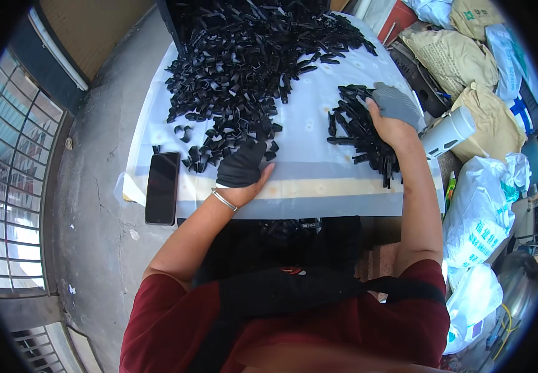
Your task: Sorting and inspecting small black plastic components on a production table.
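A large heap of small black curved plastic pieces covers the far left and middle of the white-covered table. At the heap's near edge lies my left hand in a black glove, its thumb held away from the fingers. The fingertips are partly hidden among the pieces. To the right is a smaller pile of long, narrow black plastic pieces. My right hand, in a grey glove, rests against this pile's right side with the thumb apart. Its other fingers are mostly hidden, and no piece shows clearly in its grasp.
A black phone lies at the table's left front corner. Beyond the right edge stand a white cylindrical container, tan sacks and white plastic bags. Concrete floor and a barred window are on the left.
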Motion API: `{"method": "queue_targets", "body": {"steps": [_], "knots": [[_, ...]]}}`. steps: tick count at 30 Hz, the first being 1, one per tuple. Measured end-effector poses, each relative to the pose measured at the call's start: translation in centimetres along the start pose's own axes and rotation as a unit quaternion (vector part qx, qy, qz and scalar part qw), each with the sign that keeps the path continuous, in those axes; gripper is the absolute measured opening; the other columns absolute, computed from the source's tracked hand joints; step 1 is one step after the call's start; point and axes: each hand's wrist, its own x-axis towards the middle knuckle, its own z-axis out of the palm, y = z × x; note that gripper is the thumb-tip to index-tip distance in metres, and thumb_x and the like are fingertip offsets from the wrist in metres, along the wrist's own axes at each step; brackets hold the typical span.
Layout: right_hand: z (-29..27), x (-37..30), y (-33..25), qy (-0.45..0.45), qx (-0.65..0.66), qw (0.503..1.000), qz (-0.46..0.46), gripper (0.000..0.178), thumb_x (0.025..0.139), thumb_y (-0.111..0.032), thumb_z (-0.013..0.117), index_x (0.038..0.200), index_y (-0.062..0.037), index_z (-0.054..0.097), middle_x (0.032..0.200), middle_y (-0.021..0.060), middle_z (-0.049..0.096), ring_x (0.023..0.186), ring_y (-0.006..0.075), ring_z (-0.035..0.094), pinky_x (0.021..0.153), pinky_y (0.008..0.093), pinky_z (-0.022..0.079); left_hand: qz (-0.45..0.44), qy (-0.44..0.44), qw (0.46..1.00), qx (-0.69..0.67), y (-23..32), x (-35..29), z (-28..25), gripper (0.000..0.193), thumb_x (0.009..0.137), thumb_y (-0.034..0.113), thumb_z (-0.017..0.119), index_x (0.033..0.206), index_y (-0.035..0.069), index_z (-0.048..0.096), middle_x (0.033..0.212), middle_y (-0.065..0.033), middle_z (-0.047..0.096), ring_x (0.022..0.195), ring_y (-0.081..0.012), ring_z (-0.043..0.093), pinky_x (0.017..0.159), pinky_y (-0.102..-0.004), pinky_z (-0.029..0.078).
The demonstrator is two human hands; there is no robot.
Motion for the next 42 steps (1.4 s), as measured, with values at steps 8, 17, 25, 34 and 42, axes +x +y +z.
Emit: {"method": "queue_targets", "body": {"steps": [8, 17, 25, 34, 42], "knots": [[12.9, 16.4, -5.9, -0.139, 0.174, 0.975, -0.019, 0.048, 0.087, -0.044, 0.040, 0.127, -0.0171, 0.044, 0.123, 0.0122, 0.050, 0.113, 0.0297, 0.047, 0.094, 0.0369, 0.037, -0.056, -0.057, 0.995, -0.060, 0.0, -0.2, -0.2, 0.033, 0.076, 0.025, 0.060, 0.102, 0.005, 0.054, 0.091, -0.0159, 0.058, 0.075, -0.0295, 0.057, 0.061, -0.0370, 0.047], [17.8, 22.9, -11.2, -0.200, 0.305, 0.929, 0.063, 0.065, 0.078, -0.056, 0.046, 0.120, -0.0067, 0.050, 0.121, 0.0197, 0.050, 0.116, 0.0318, 0.044, 0.096, 0.0350, 0.033, -0.096, -0.139, 0.980, -0.105, -0.3, 1.2, -1.2, 0.022, 0.077, 0.022, 0.057, 0.095, 0.010, 0.057, 0.082, -0.0118, 0.056, 0.067, -0.0267, 0.056, 0.054, -0.0361, 0.045], [13.5, 13.8, -11.5, -0.249, 0.310, 0.912, 0.100, 0.067, 0.076, -0.055, 0.047, 0.121, -0.0061, 0.049, 0.130, 0.0195, 0.042, 0.123, 0.0310, 0.037, 0.100, 0.0369, 0.029, -0.062, -0.073, 0.992, -0.080, 0.3, 1.0, -1.0, 0.026, 0.076, 0.022, 0.060, 0.096, 0.007, 0.058, 0.083, -0.0122, 0.059, 0.072, -0.0284, 0.057, 0.062, -0.0360, 0.046], [9.9, 5.0, -12.4, -0.171, 0.371, 0.911, 0.058, 0.051, 0.081, -0.046, 0.050, 0.110, -0.0050, 0.058, 0.109, 0.0155, 0.059, 0.102, 0.0281, 0.055, 0.089, 0.0331, 0.039, -0.037, 0.014, 0.997, -0.061, -0.2, -1.9, -0.5, 0.025, 0.074, 0.024, 0.062, 0.091, 0.006, 0.058, 0.080, -0.0117, 0.059, 0.072, -0.0286, 0.058, 0.062, -0.0366, 0.047], [3.9, -0.2, -9.1, 0.016, 0.460, 0.888, -0.013, 0.039, 0.084, -0.038, 0.050, 0.094, -0.0026, 0.062, 0.086, 0.0139, 0.063, 0.081, 0.0289, 0.059, 0.075, 0.0328, 0.044, -0.030, 0.014, 0.999, -0.012, -1.0, -3.7, -0.1, 0.027, 0.076, 0.028, 0.059, 0.090, 0.006, 0.061, 0.086, -0.0116, 0.061, 0.080, -0.0279, 0.059, 0.070, -0.0360, 0.047]]}}
